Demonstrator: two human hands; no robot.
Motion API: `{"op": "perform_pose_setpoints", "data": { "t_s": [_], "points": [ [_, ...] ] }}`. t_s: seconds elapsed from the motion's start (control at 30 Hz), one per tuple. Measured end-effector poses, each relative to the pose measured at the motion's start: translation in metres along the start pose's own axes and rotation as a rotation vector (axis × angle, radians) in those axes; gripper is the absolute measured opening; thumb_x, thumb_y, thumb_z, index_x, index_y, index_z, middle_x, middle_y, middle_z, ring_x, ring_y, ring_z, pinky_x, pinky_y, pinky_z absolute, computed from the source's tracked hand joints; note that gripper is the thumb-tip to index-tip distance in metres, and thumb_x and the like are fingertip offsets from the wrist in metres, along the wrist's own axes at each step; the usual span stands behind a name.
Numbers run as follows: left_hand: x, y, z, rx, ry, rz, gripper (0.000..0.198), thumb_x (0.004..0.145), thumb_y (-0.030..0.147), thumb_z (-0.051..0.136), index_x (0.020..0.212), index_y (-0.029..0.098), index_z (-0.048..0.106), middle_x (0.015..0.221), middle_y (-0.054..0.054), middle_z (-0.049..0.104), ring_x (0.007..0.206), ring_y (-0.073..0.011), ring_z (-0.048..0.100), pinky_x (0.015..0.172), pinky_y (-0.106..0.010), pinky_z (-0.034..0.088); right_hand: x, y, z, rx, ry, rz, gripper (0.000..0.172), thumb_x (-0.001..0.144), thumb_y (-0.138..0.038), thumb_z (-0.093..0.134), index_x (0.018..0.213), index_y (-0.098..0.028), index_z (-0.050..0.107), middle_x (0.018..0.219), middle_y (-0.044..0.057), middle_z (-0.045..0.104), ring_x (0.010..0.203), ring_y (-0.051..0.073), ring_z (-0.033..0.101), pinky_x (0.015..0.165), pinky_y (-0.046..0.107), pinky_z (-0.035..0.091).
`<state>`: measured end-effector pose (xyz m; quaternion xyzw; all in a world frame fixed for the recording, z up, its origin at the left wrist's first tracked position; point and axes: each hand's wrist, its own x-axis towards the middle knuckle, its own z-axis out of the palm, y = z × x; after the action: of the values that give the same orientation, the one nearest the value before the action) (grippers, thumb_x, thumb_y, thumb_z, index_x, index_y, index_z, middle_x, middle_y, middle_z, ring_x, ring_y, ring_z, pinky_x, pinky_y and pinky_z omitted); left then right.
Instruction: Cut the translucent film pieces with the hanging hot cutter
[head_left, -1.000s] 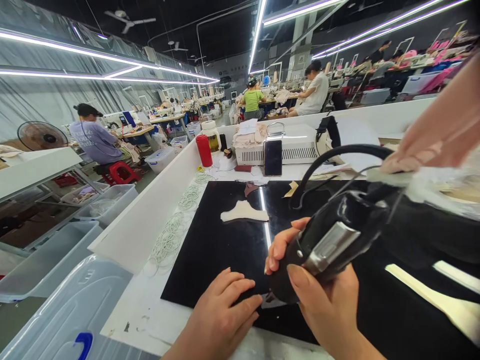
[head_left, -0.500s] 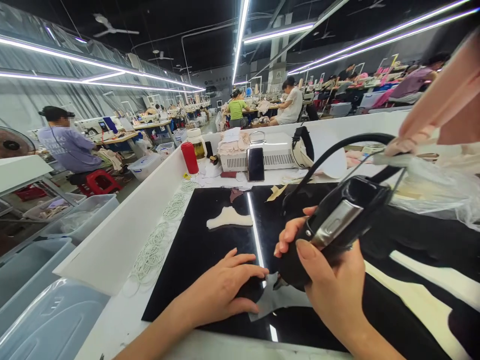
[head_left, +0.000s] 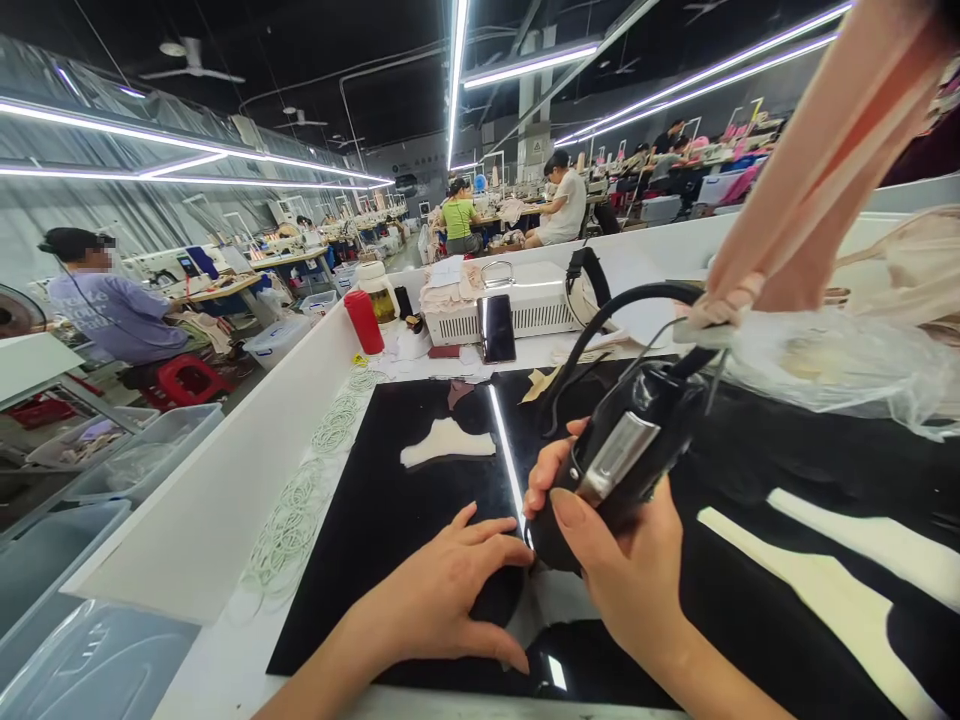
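My right hand (head_left: 639, 572) is wrapped around a black hand-held iron (head_left: 651, 425) with a silver plate on its side. The iron hangs from a pink cloth strip (head_left: 814, 170), and a thick black cable runs off it. Its tip is low over a thin grey fabric piece (head_left: 556, 598) on the glossy black board (head_left: 360, 560). To the left, my left hand (head_left: 446, 585) is open, fingers apart, fingertips at the edge of the grey piece. The iron and my right hand hide part of that piece.
A white cut piece (head_left: 450, 441) lies on the board; cream pieces (head_left: 806, 580) lie at right. Pale green cord loops (head_left: 289, 535) line the left side. Behind stand a phone (head_left: 496, 330), a white box (head_left: 540, 312) and a red bottle (head_left: 364, 322). A plastic bag (head_left: 840, 360) lies right.
The view has shifted, moving most things left in the picture. My right hand and the iron have come closer to my left hand, covering more of the grey piece. My left thumb has spread lower.
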<state>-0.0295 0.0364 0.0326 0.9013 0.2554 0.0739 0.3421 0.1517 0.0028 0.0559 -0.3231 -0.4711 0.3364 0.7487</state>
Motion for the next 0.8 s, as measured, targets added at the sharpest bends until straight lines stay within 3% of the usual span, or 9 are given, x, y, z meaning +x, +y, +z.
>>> {"op": "perform_pose_setpoints", "data": {
  "t_s": [0.23,0.6,0.8],
  "points": [
    [-0.0004,-0.003,0.0058,-0.024,0.023,-0.006,0.081,0.078,0.058,0.085,0.146,0.029,0.051,0.142,-0.008,0.063,0.147,-0.0319,0.045,0.128,-0.061,0.004,0.0007,0.0071,-0.0087,0.0,-0.031,-0.003,0.033,0.09,-0.025,0.076,0.115,-0.031,0.057,0.087,-0.002,0.068,0.066,0.015,0.065,0.064,0.031,0.06],
    [0.0004,0.0005,0.0059,-0.012,0.04,-0.009,0.087,0.075,0.06,0.086,0.148,0.029,0.049,0.145,-0.008,0.061,0.146,-0.0326,0.046,0.129,-0.059,0.006,-0.0023,0.0077,-0.0083,-0.01,-0.068,-0.029,0.028,0.092,-0.02,0.072,0.113,-0.031,0.057,0.089,-0.003,0.067,0.063,0.013,0.063,0.059,0.028,0.058],
    [0.0002,-0.0008,0.0073,0.008,0.044,-0.01,0.09,0.073,0.061,0.087,0.148,0.028,0.049,0.145,-0.009,0.061,0.147,-0.0342,0.045,0.129,-0.059,0.005,-0.004,0.0078,-0.0086,0.007,-0.058,0.005,0.03,0.093,-0.023,0.071,0.118,-0.032,0.056,0.088,-0.002,0.067,0.067,0.016,0.066,0.064,0.032,0.06]
  ]
}}
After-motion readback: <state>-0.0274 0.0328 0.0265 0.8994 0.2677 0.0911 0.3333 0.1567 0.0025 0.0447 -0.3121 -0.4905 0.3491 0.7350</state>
